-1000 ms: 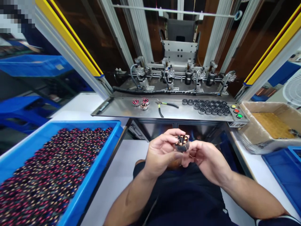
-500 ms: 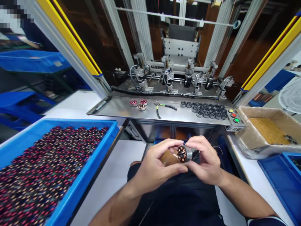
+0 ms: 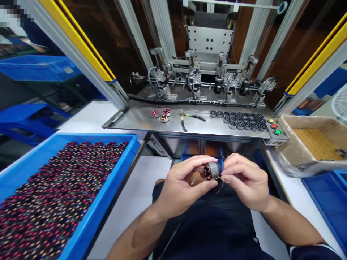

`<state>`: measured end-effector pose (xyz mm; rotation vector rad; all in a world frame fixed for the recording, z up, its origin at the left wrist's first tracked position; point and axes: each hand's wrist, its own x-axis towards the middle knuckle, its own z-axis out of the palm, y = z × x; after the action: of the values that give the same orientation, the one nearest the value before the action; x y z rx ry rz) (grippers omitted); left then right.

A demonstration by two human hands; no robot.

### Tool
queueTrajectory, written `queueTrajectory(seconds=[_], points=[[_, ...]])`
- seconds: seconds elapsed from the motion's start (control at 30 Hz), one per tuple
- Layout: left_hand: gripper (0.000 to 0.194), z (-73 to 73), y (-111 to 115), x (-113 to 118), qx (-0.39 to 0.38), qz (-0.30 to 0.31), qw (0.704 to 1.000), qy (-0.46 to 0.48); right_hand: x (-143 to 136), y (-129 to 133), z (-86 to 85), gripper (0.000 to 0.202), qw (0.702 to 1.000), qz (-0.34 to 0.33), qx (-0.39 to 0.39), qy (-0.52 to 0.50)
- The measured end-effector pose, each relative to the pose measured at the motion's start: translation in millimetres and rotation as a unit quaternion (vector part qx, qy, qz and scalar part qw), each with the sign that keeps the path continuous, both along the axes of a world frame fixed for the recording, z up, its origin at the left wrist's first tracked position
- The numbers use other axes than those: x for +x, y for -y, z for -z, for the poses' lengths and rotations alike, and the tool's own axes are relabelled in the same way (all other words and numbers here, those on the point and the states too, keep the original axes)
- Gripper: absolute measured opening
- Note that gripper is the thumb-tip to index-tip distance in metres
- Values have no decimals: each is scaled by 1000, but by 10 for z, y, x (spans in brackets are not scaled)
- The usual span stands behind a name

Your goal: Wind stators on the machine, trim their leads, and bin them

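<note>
Where the stator lies: lower centre, between hands, axis roughly sideways
Left hand: nearer, clamped on its rim
Right hand: fingertips together on wires

Bright, cool light overall; machine interior dimmer; soft glare on metal tray; edges stretched, slightly blurred.

Both hands close together, fingers bent inward

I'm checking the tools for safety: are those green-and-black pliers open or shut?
Open: the pliers lie with their two handles spread well apart.
</note>
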<state>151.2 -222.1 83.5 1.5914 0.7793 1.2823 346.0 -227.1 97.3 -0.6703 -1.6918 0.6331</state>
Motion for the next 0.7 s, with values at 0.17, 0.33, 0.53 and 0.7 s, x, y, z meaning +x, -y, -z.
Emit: queueTrajectory(seconds=[0.17,0.33,0.53,0.7], points=[[38,30,18,33,-10,19,998,64,17,28,-25,14,999,1,-49,11],[51,-48,13,-55,178,-37,981,-72,265,-19,-116,15,992,22,-116,34],[61,-198,57,-142,269,-31,946,-178,232,-57,-474,13,962,-113,-91,233],[57,-205,83,-245,256,32,950,-176,196,-78,-551,20,908,-82,169,375]])
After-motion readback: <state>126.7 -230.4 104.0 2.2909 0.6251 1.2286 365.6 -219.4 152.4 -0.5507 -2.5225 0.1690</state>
